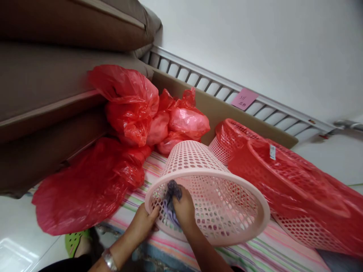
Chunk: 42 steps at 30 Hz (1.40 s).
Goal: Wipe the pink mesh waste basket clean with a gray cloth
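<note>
A pink perforated plastic basket (195,155) lies on its side on a striped sheet, its wide mouth facing me. My left hand (146,221) grips the lower left of its rim, thumb on the inside and fingers hidden behind the wall. Inside the mouth, my right hand (184,209) is closed on a bunched grey-purple cloth (170,204). That cloth rests against the basket's inner left wall.
Red plastic bags (187,121), some filled, are heaped behind and left. More pink baskets under red plastic (255,166) lie at right. Brown cushions (56,83) are stacked at left. A white radiator (204,81) with a pink note (244,99) runs along the wall.
</note>
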Motion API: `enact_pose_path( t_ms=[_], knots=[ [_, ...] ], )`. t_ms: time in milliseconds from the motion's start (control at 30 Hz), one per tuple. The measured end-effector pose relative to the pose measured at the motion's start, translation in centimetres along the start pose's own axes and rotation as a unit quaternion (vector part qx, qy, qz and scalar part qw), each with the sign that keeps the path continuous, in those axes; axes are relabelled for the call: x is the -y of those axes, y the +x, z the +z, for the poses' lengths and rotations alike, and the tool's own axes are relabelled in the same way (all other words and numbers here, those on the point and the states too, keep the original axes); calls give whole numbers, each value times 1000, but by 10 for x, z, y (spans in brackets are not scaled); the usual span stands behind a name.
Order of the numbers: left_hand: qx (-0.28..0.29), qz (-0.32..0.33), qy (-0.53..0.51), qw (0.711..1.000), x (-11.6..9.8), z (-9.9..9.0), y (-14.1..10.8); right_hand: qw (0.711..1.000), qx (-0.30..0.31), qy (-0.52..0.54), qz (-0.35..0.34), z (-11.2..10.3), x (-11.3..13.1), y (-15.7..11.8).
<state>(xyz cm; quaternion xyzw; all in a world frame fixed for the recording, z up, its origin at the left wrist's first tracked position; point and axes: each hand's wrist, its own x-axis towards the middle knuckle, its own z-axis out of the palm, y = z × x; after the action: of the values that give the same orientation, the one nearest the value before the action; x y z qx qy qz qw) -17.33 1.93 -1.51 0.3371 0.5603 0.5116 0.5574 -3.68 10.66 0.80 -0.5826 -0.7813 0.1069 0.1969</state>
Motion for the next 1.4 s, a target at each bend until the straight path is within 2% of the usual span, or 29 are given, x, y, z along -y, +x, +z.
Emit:
enact_pose_path(
  t_ms=[133,233,367,500,600,667,733,800,967,1033,1067,1133,1267,1400],
  knots=[
    [-20,-7,6,1000,0,4,2,998,-16,-65,14,16,5,70],
    [-15,-10,8,1000,-2,3,0,998,-26,-50,17,22,4,102],
    [19,8,23,1000,-13,-12,-1,998,-35,-37,36,25,-1,119],
    [-19,41,45,998,-36,-34,0,997,-21,-73,11,28,-6,122],
    [-38,63,57,996,-45,-38,4,995,-13,-97,11,27,-6,122],
    [-53,89,57,993,-44,-36,7,995,-7,-104,10,23,-2,115],
    [-72,99,55,991,-41,-32,9,994,2,-113,3,18,5,97],
    [-77,101,58,990,-37,-31,10,994,10,-111,-14,11,12,65],
    [-83,104,57,989,-28,-29,7,995,53,-52,-71,-2,23,-39],
    [-88,107,64,988,-24,-29,6,995,66,-27,-73,-4,23,-56],
    [-86,112,62,988,-22,-29,5,996,65,-18,-66,-3,24,-55],
    [-81,127,45,988,-20,-29,6,998,50,-14,-38,1,25,-33],
    [-92,118,46,988,-20,-31,7,997,19,-70,7,15,27,46],
    [-82,109,37,990,-22,-26,6,998,-6,-69,-6,25,23,102]
  ],
)
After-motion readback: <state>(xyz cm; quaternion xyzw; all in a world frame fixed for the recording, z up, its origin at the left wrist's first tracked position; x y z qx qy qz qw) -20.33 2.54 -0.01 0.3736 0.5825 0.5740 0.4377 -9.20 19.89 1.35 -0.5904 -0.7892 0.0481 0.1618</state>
